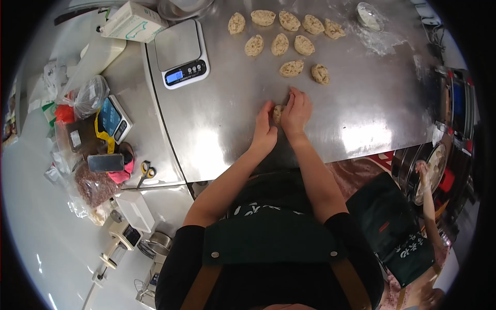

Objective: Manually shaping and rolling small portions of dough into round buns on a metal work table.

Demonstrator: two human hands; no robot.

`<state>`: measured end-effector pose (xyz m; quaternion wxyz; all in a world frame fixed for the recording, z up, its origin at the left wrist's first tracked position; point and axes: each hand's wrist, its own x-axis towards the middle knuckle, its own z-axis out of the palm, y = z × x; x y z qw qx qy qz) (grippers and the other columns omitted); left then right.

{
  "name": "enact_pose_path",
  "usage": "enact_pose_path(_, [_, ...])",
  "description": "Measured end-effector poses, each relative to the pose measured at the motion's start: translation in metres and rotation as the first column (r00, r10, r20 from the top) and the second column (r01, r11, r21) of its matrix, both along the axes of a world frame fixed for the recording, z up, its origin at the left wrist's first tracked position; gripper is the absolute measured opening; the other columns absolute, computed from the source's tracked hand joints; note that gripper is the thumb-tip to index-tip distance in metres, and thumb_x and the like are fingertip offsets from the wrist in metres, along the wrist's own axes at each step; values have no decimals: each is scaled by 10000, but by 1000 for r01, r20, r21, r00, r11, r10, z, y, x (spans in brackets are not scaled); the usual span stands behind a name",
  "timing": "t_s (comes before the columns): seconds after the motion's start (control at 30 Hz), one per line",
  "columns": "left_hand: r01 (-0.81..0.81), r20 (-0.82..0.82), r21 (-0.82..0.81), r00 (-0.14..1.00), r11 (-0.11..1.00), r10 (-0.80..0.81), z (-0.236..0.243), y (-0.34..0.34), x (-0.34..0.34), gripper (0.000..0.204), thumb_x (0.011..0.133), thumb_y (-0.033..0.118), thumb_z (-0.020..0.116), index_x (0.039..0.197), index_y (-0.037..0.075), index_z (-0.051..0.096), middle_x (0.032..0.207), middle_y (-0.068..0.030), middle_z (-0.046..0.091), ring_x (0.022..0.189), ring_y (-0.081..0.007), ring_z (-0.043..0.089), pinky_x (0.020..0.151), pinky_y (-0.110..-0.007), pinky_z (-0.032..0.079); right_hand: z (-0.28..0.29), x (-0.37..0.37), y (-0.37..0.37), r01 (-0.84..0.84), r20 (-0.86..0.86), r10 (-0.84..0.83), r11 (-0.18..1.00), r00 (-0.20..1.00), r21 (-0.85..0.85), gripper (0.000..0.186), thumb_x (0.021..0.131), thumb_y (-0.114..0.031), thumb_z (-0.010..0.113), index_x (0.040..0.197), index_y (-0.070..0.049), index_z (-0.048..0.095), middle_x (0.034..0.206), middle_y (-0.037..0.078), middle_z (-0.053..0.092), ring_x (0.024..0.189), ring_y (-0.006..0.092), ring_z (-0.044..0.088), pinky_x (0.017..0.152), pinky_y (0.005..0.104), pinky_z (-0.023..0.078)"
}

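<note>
My left hand (265, 128) and my right hand (297, 114) are cupped round a speckled oval dough piece (278, 114) on the steel table (232, 103), with fingers curled along its two sides; my right hand partly hides it. Several similar shaped pieces (280, 44) lie spread over the upper part of the table, the closest being one (321, 74) just beyond my right hand.
A kitchen scale (182, 57) and a carton (133, 21) sit upper left; a second scale (114, 118), scissors (146, 173), phone (106, 163) and bags lie left. A floury dish (369, 17) is upper right. Another person's hand (423, 170) reaches to a round tray (435, 175) at right.
</note>
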<state>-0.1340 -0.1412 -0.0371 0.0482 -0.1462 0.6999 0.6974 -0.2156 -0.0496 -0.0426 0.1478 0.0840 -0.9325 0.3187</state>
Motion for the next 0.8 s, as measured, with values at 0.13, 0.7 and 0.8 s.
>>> enact_pose_path(0.13, [127, 56, -92, 991, 988, -123, 7, -3, 2, 760, 710, -135, 370, 1441, -12, 203, 1457, -193, 266, 1345, -307, 328, 1134, -397, 234, 17, 9, -6, 118, 156, -93, 980, 983, -163, 175, 927, -108, 487, 1063, -63, 588, 917, 95, 627, 855, 279, 601, 753, 390, 435])
enact_pose_path(0.7, [265, 32, -84, 964, 961, -264, 34, -4, 19, 742, 710, -122, 382, 1430, -18, 232, 1439, -199, 296, 1369, -296, 279, 1141, -393, 211, 19, 30, -4, 310, 181, -276, 930, 944, -200, 184, 907, -75, 491, 1059, -49, 590, 899, 101, 629, 797, 285, 601, 703, 379, 442])
enact_pose_path(0.8, [232, 15, -123, 973, 965, -232, 41, 0, 31, 737, 713, -117, 381, 1429, -19, 236, 1435, -199, 312, 1358, -299, 302, 1133, -389, 232, 10, 34, 0, 284, 69, -280, 957, 957, -61, 187, 907, -79, 488, 1059, -47, 591, 900, 102, 633, 809, 282, 605, 711, 380, 441])
